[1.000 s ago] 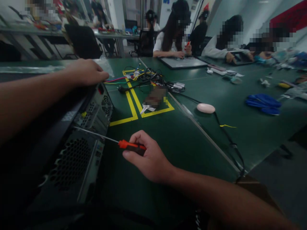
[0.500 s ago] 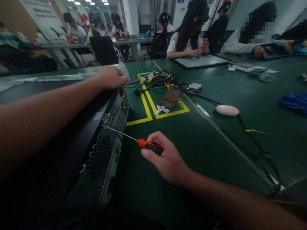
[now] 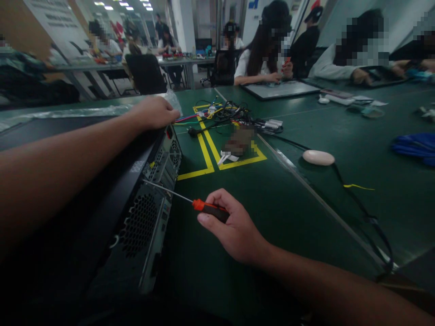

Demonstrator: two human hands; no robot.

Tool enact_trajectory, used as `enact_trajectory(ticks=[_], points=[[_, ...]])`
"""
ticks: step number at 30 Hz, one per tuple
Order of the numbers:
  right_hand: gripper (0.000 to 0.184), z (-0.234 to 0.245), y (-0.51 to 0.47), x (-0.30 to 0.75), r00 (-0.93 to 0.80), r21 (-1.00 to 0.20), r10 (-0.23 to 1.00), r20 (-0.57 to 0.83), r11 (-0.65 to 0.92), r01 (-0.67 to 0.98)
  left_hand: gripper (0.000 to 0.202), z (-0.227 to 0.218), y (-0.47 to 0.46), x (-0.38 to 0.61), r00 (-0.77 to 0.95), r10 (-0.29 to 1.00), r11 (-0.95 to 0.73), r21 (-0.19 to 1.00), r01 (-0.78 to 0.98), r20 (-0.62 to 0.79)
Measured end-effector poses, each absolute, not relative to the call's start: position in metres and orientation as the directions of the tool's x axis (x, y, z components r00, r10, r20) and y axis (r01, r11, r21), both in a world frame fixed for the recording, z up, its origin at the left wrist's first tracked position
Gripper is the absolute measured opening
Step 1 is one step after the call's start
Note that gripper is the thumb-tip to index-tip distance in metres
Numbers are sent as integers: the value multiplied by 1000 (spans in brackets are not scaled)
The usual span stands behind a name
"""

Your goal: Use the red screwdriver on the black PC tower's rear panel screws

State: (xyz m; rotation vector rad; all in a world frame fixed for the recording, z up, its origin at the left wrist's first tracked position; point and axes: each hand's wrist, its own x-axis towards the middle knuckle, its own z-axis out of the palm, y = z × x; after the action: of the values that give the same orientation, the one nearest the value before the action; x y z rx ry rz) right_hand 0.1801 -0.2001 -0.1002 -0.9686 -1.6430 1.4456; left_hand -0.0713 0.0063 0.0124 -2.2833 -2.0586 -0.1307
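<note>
A black computer case (image 3: 84, 167) lies at the left, its metal rear panel with a honeycomb vent (image 3: 141, 224) turned towards the right. My left hand (image 3: 154, 112) is closed over the case's far rear corner, its fingertips partly hidden. In my right hand (image 3: 234, 226) is a screwdriver (image 3: 211, 210) with an orange and black handle, fingers wrapped round the grip. Its thin shaft points left, and the tip meets the rear panel near the upper edge, above the vent. Whether the tip sits in a screw is too small to see.
On the green table (image 3: 210, 262), a tangle of cables (image 3: 234, 111) lies beyond the case, near yellow tape lines (image 3: 209, 154) and a pixelated object (image 3: 239, 140). Right of these are a pale oval mouse-like object (image 3: 318, 157) and blue cloth (image 3: 416, 147). Co-workers sit across the table.
The whole view has shifted slightly. Both hands keep their holds, and the screwdriver tip stays at the same spot on the rear panel.
</note>
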Motion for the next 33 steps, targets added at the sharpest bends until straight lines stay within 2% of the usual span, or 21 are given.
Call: enact_trajectory(ticks=[9,23,28,31,33], points=[[14,-98,-200,181,-463,-996,886,35,70,57,61,13,3,-68,34,995,-36,17,999,91],[14,-99,-198,179,-455,-998,890,27,52,41,66,10,7,-72,56,994,-56,1,998,95],[24,-99,-200,178,-480,-989,874,70,123,80,66,10,6,-71,33,996,-37,49,998,82],[15,-98,-202,178,-492,-996,869,57,81,27,65,11,5,-70,27,996,-30,37,999,81],[22,-97,-203,178,-485,-998,873,53,62,3,64,11,5,-70,35,996,-38,27,999,85]])
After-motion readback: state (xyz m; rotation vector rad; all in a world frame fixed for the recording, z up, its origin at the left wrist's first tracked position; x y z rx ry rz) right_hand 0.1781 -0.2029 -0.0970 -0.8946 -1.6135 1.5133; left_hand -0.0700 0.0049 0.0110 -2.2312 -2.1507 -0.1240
